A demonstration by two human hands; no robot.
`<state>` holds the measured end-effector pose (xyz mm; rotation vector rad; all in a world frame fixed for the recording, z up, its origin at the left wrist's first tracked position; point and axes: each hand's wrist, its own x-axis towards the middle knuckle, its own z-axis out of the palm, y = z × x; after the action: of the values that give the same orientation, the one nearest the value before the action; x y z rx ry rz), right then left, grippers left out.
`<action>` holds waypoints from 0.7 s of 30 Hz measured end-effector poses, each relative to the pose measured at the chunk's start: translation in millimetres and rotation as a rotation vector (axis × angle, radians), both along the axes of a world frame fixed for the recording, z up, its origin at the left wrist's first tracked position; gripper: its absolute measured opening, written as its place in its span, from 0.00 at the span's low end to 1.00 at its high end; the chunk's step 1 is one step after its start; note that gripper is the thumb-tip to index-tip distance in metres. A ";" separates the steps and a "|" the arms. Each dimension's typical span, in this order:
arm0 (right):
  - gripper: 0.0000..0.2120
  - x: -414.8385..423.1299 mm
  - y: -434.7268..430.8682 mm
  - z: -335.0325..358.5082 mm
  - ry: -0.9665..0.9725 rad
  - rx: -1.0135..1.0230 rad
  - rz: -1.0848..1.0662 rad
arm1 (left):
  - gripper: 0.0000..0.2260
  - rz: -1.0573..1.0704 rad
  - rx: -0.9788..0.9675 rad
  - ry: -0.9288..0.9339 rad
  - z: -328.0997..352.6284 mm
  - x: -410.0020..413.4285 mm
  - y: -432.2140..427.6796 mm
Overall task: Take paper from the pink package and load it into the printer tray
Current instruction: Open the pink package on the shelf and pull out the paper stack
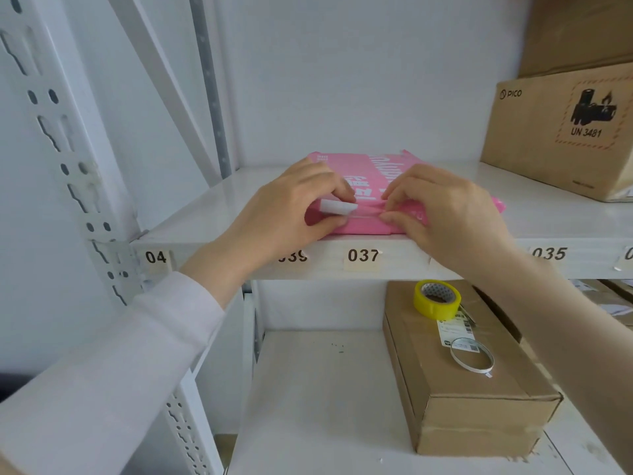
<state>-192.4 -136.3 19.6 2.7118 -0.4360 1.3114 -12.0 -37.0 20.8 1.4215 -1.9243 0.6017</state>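
Observation:
A pink package of paper lies flat on a white shelf, its near end at the shelf's front edge above label 037. My left hand pinches the wrapper's near end on the left, where a white flap of paper or wrapper lining shows between its fingers. My right hand pinches the same end on the right, thumb and fingertips closed on the pink wrapper. The wrapper is bunched between the two hands. No printer or tray is in view.
A brown PICO carton stands on the same shelf at the right. On the lower shelf, a long cardboard box carries a yellow tape roll and a thin white ring. A perforated shelf upright rises at the left.

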 end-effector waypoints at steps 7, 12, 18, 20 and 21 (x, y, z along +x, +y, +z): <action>0.10 1.7 -1.3 15.8 0.150 -0.015 -0.141 | 0.09 -0.052 0.010 0.067 -6.0 -4.1 -0.5; 0.11 2.4 -1.2 17.3 0.163 -0.012 -0.158 | 0.08 0.090 -0.100 0.033 -4.2 -12.6 -4.3; 0.11 1.4 2.8 16.3 0.162 -0.062 -0.190 | 0.05 0.149 -0.081 0.002 -0.3 -14.3 -2.3; 0.11 1.0 3.6 17.1 0.159 -0.055 -0.193 | 0.06 0.152 -0.079 0.002 0.7 -14.7 -1.8; 0.11 1.1 3.9 17.2 0.160 -0.054 -0.194 | 0.06 0.151 -0.078 0.003 1.1 -14.9 -1.5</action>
<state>-191.4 -132.4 36.8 2.6269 -0.6197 1.0330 -26.9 -38.5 21.9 1.5259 -1.7824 0.7363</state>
